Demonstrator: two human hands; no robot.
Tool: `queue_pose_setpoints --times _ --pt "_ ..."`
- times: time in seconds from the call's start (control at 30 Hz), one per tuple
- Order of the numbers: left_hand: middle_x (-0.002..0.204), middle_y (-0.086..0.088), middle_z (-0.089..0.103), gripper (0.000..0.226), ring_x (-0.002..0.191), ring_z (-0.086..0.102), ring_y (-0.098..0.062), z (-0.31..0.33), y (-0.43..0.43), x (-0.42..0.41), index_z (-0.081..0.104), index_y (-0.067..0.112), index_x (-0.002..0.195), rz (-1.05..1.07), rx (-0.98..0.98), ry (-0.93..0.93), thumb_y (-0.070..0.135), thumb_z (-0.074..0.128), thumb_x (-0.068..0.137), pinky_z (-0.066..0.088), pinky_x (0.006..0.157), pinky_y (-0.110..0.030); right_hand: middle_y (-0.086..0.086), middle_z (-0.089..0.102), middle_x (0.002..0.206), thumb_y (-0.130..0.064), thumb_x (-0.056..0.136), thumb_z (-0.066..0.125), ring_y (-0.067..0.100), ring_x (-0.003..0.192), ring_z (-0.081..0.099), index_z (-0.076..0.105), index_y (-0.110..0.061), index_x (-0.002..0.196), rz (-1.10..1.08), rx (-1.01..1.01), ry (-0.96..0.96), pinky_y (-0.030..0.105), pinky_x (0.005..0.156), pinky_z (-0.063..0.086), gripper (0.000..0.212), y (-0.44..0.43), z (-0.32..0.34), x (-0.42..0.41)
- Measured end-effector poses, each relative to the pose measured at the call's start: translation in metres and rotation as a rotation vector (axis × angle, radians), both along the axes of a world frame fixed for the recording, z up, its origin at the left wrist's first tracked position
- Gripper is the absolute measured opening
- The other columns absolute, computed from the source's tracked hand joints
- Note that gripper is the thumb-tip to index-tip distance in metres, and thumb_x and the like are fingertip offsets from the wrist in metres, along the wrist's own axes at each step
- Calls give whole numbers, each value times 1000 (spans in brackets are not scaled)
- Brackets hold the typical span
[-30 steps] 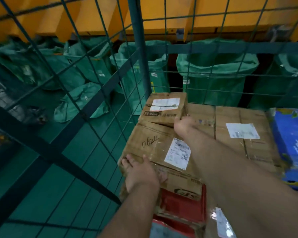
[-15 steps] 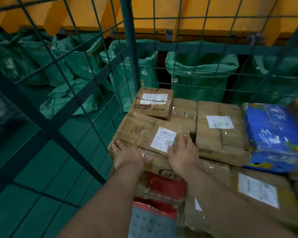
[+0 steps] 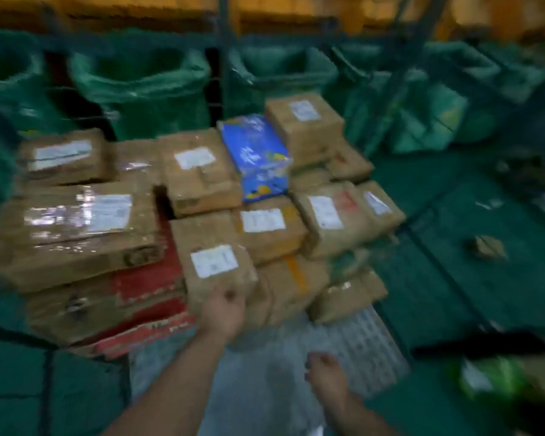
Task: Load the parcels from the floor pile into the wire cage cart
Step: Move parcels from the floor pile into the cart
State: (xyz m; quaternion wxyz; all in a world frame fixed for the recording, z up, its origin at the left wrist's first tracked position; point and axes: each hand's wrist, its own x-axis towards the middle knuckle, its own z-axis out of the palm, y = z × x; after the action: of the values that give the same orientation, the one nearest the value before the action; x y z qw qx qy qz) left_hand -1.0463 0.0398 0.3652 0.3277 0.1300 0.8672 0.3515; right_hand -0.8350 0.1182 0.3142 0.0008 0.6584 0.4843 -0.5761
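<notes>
The frame is motion-blurred. Several brown cardboard parcels with white labels are stacked in the wire cage cart [image 3: 223, 61], whose grey floor [image 3: 353, 341] shows in front of them. My left hand [image 3: 223, 309] is against the near face of a small labelled parcel [image 3: 216, 243] at the front of the stack; the blur hides its fingers. My right hand [image 3: 326, 374] hovers over the grey floor, loosely curled and holding nothing. A blue printed package [image 3: 255, 152] lies among the boxes at the back. A large taped box [image 3: 73, 234] sits on a red-printed box [image 3: 145, 287] at the left.
Green sacks [image 3: 145, 86] stand in a row behind the cage's back wall. Outside the cage to the right, one small brown parcel [image 3: 489, 247] lies on the green floor. A green package [image 3: 491, 377] lies at the lower right.
The view has swung right and pulled back, showing the whole stack. Both hands have come off the large taped box; the left is now at the small front parcel, the right has drawn back.
</notes>
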Motion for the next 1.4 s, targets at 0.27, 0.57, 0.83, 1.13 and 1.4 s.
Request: queue_pose_setpoints --times 0.27,0.57,0.83,1.13,1.4 --pt "85 -16 64 18 75 57 -22 -16 38 274 63 15 79 -639 -70 -556 23 56 94 37 55 -26 6 67 88 -24 102 54 18 70 59 64 -16 86 -408 102 -28 26 60 47 21 -4 54 207" --pt "79 -9 62 16 73 55 -20 -13 43 496 63 13 83 -1125 -218 -376 19 56 97 33 60 -29 2 68 87 -20 97 53 17 70 56 63 -15 88 -1054 117 -3 25 55 38 15 -109 62 463" --pt "89 -4 67 19 78 58 -21 -26 -8 739 64 7 97 -1427 -321 -331 23 55 100 38 64 -29 3 68 87 -19 97 50 20 75 59 66 -8 103 -1382 47 -23 27 62 41 21 -209 28 685" --pt "96 -4 70 18 79 61 -19 -12 -27 912 65 13 95 -1625 -418 -278 27 56 102 40 64 -28 3 65 91 -20 96 47 21 79 54 64 -9 108 -1559 23 29 31 69 40 24 -248 20 845" --pt "101 -8 71 19 75 61 -21 -46 38 1004 66 9 101 -1700 -586 -152 24 56 99 44 63 -28 5 70 95 -21 95 49 21 79 57 64 -9 101 -1694 -77 98 32 70 43 20 -226 -20 909"
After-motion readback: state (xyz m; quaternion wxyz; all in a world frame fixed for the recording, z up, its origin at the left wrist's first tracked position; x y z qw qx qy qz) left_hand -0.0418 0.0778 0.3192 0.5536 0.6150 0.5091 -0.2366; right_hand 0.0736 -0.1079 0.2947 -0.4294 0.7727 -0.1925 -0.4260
